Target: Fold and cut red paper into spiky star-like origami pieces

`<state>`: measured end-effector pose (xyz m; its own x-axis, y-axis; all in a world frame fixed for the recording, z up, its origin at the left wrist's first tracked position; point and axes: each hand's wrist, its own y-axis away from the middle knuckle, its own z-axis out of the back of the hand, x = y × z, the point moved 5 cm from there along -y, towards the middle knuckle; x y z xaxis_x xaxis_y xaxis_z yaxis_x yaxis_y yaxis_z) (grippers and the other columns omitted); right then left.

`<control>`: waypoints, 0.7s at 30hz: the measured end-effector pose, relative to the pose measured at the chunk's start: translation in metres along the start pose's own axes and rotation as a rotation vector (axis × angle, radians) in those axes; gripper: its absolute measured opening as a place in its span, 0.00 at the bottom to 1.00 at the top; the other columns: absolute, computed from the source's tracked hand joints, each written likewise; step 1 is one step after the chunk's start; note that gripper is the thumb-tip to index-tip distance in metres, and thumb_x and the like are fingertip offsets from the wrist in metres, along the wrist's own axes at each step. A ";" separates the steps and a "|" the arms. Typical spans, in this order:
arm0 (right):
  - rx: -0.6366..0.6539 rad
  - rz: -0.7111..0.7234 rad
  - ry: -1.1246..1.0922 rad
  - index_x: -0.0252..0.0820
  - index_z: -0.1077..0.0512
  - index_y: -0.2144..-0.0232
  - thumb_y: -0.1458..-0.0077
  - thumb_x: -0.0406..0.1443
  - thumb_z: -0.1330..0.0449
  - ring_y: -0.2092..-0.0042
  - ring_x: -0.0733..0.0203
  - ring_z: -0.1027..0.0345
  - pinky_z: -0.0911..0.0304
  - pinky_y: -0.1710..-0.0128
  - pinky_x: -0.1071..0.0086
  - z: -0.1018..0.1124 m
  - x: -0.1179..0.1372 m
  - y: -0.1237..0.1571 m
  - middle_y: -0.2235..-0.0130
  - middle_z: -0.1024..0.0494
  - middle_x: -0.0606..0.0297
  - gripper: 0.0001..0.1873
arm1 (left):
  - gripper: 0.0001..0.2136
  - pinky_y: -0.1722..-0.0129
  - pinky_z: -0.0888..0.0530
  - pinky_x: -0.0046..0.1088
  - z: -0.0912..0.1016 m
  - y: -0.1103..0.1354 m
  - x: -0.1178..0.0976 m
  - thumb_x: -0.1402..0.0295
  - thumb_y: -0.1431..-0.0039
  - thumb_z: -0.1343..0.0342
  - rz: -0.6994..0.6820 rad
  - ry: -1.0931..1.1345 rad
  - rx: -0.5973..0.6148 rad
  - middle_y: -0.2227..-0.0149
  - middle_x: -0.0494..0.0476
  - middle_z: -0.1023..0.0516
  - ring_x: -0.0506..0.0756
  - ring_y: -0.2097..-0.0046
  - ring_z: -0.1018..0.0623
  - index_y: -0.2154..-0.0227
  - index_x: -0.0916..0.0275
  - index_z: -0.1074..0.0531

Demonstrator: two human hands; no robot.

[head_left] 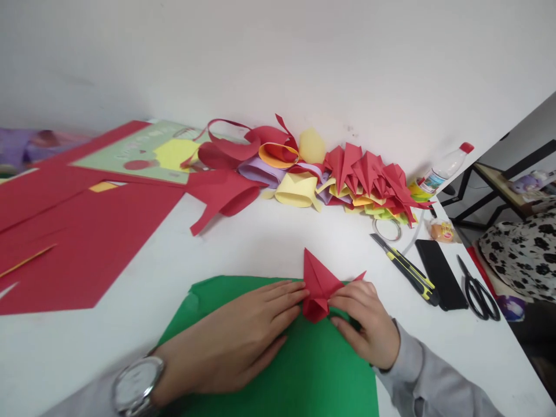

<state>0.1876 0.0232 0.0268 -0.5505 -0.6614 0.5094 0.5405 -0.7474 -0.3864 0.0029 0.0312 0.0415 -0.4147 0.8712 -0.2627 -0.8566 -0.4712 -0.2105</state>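
Plain pale wall [260,58] fills the upper part of the frame, and below it spreads a white table [243,249]. Across the bottom centre lies a green sheet [321,376], and on its upper edge, just right of the frame's middle, sits the red folded paper [320,278], one point of it standing up and another poking out to the right behind my knuckles.

I have my left hand [243,333] laid out flat, fingers long and close together, the thumb apart from them, with the fingertips against the left side of the folded paper. A silver watch [138,382] is on that wrist. My right hand [369,318] is curled, its fingertips at the paper's right side; I cannot tell whether thumb and finger close on it.

At the left of the frame are large red sheets [87,260], with a pale green board [104,152] lying over their upper part. Along the wall, from upper centre to the right, are curled paper pieces [297,188] in red, purple and yellow, then a row of pointed red pieces [369,174], and a bottle [445,168] with a red cap. Nearer me at the right lie a tape roll [398,233], a yellow-and-black cutter [410,272], a flat black slab [441,275] and black scissors [471,298].
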 end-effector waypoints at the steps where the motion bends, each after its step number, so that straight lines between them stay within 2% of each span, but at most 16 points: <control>1: 0.003 -0.002 -0.003 0.43 0.31 0.53 0.40 0.31 0.43 0.55 0.53 0.35 0.40 0.55 0.57 0.000 0.000 0.000 0.57 0.24 0.60 0.13 | 0.17 0.41 0.32 0.40 -0.001 0.002 -0.001 0.72 0.38 0.53 -0.007 -0.001 0.010 0.43 0.64 0.27 0.60 0.40 0.30 0.48 0.65 0.30; 4: 0.016 -0.010 -0.012 0.43 0.31 0.53 0.40 0.31 0.44 0.55 0.53 0.35 0.41 0.55 0.57 0.000 0.000 0.000 0.57 0.24 0.60 0.13 | 0.17 0.41 0.32 0.41 -0.006 0.005 0.000 0.71 0.37 0.52 -0.023 -0.036 0.041 0.42 0.64 0.28 0.61 0.40 0.31 0.47 0.61 0.31; 8: 0.036 -0.010 -0.009 0.43 0.31 0.52 0.41 0.30 0.45 0.54 0.53 0.35 0.41 0.55 0.56 0.000 0.000 -0.001 0.56 0.24 0.59 0.15 | 0.18 0.43 0.31 0.45 -0.013 0.007 -0.001 0.69 0.35 0.51 -0.042 -0.106 0.026 0.42 0.65 0.28 0.63 0.41 0.29 0.43 0.55 0.34; 13: 0.041 -0.010 -0.010 0.42 0.31 0.51 0.40 0.29 0.46 0.55 0.53 0.35 0.41 0.55 0.56 0.000 0.000 -0.001 0.56 0.24 0.58 0.15 | 0.17 0.43 0.32 0.40 -0.017 0.010 0.001 0.64 0.36 0.48 -0.042 -0.113 0.034 0.42 0.62 0.28 0.61 0.40 0.30 0.44 0.49 0.32; 21: 0.032 0.048 0.034 0.42 0.30 0.51 0.42 0.29 0.46 0.54 0.53 0.35 0.39 0.55 0.56 0.001 0.003 -0.001 0.56 0.25 0.58 0.16 | 0.18 0.43 0.32 0.40 -0.018 0.010 0.001 0.64 0.36 0.47 -0.058 -0.131 0.000 0.43 0.62 0.27 0.60 0.41 0.30 0.44 0.50 0.32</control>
<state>0.1859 0.0220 0.0298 -0.5442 -0.6987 0.4644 0.5867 -0.7126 -0.3846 -0.0002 0.0250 0.0227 -0.4008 0.9077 -0.1246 -0.8803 -0.4192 -0.2222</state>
